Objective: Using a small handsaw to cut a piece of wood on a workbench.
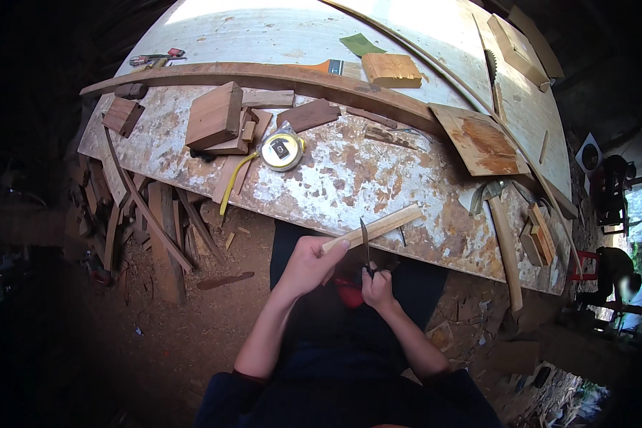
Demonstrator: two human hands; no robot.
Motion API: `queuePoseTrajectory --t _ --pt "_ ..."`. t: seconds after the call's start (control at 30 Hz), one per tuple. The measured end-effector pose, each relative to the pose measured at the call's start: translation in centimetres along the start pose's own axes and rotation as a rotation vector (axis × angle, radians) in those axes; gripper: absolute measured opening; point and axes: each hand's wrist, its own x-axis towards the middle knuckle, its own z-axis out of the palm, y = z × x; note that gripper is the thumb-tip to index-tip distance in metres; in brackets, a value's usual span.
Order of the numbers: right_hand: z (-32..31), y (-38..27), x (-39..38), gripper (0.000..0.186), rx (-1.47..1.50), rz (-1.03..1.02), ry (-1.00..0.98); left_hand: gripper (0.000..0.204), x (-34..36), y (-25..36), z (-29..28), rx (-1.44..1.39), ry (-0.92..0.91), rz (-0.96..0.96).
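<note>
My left hand is closed around the lower end of a narrow pale wood strip, which slants up to the right over the near edge of the workbench. My right hand grips the dark handle of a knife. Its thin blade points upward and crosses the strip, a little to the right of my left thumb. Whether the edge is cutting into the wood, I cannot tell. A thin dark piece shows just beyond the strip.
A yellow tape measure lies on the paint-stained bench, beside wood blocks. A long curved beam crosses behind them. At right are a hammer and a stained board. Wood offcuts lean below the bench at left.
</note>
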Motion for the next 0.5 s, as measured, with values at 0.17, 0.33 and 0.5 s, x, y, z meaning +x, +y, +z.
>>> queuePoseTrajectory --t 0.17,0.33,0.5 --pt "-1.8 -4.3 2.3 0.014 0.054 0.123 0.020 0.039 -0.2 0.1 0.1 -0.040 -0.012 0.035" --pt "-0.1 0.0 0.6 0.015 -0.019 0.017 0.003 0.038 0.4 0.4 -0.3 0.024 -0.021 0.008" --pt "-0.3 -2.4 1.4 0.016 -0.006 0.018 0.035 0.036 -0.2 -0.4 0.0 -0.025 -0.026 0.029"
